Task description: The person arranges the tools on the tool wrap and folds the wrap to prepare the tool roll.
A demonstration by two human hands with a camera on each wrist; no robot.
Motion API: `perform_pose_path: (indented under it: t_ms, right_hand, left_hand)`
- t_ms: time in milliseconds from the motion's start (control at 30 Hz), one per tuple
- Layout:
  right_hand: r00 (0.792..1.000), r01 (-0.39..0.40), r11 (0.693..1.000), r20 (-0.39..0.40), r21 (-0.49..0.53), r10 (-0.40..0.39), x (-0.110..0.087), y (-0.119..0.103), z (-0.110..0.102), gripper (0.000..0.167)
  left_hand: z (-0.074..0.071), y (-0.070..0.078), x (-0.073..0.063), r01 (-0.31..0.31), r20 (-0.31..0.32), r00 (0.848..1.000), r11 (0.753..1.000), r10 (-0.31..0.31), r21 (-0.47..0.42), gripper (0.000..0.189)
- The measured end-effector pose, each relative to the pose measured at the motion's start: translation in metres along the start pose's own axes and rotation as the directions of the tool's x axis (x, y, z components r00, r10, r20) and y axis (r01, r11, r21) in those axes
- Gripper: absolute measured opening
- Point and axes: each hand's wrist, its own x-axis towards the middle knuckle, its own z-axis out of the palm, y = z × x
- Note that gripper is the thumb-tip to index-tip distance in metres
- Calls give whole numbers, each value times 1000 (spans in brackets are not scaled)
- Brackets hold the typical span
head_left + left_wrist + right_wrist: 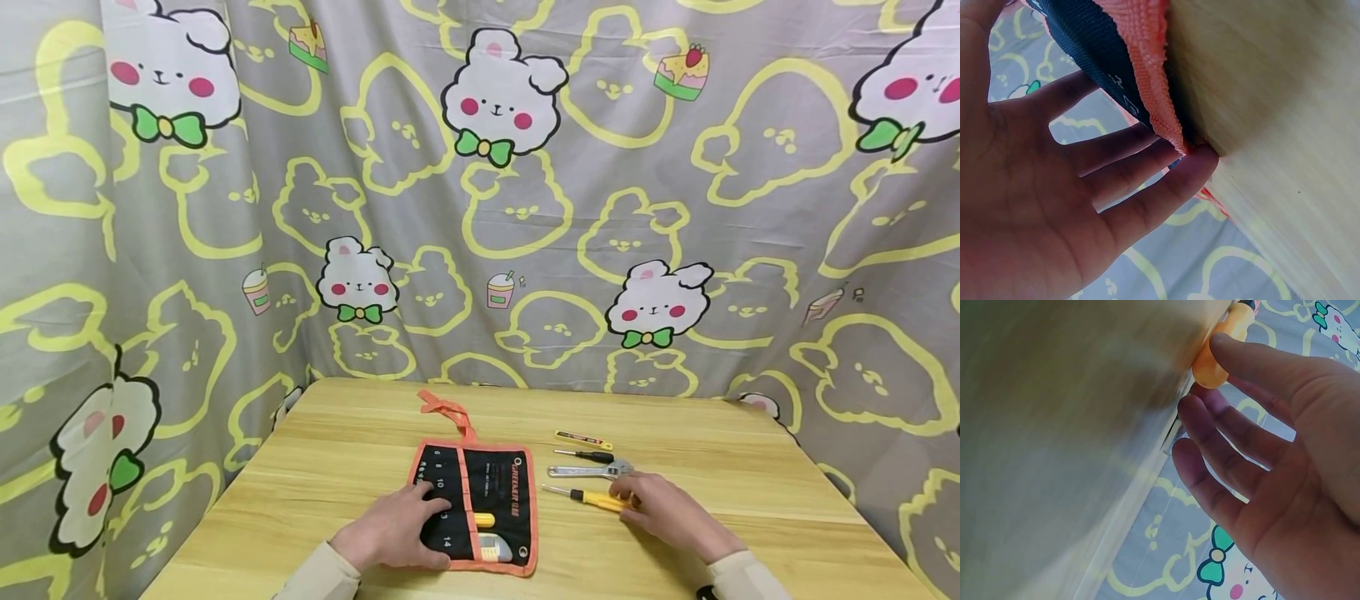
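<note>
A black tool pouch (pixel 501 479) with orange edging lies unrolled on the table, its left row of pockets numbered. My left hand (pixel 399 527) rests on its left side, fingers spread; in the left wrist view its fingertips touch the orange edging (pixel 1150 87). A yellow handle (pixel 485 520) and a grey-and-yellow tool end (pixel 492 547) stick out of lower pockets. To the right, my right hand (pixel 670 510) pinches the handle end of a yellow screwdriver (pixel 598 500), its shaft pointing left. The right wrist view shows the thumb on the orange-looking handle (pixel 1213 369).
Just behind the yellow screwdriver lie an adjustable wrench (pixel 577 472), a black-handled screwdriver (pixel 595 457) and a slim yellow-and-black item (pixel 583 438). The pouch's orange tie strap (pixel 450 409) trails toward the back. A patterned curtain (pixel 525 333) hangs around the wooden table (pixel 300 467).
</note>
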Motion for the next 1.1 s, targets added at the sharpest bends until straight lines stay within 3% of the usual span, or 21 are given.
perform_pose_path:
  t_ms: [200,600,1100]
  right_hand:
    - [1000,3,1000,15,19,-3,1,2,0,25]
    - [998,50,999,-30,0,-50,1,3,1,22]
    - [997,58,995,-55,79,-53,2,-3,-11,13]
  left_hand:
    - [0,0,-1,-5,-4,1000,1000,5,2,72]
    - [0,0,-1,3,3,1000,1000,-3,-18,71]
    - [0,0,-1,1,-1,1000,1000,-1,-10,72]
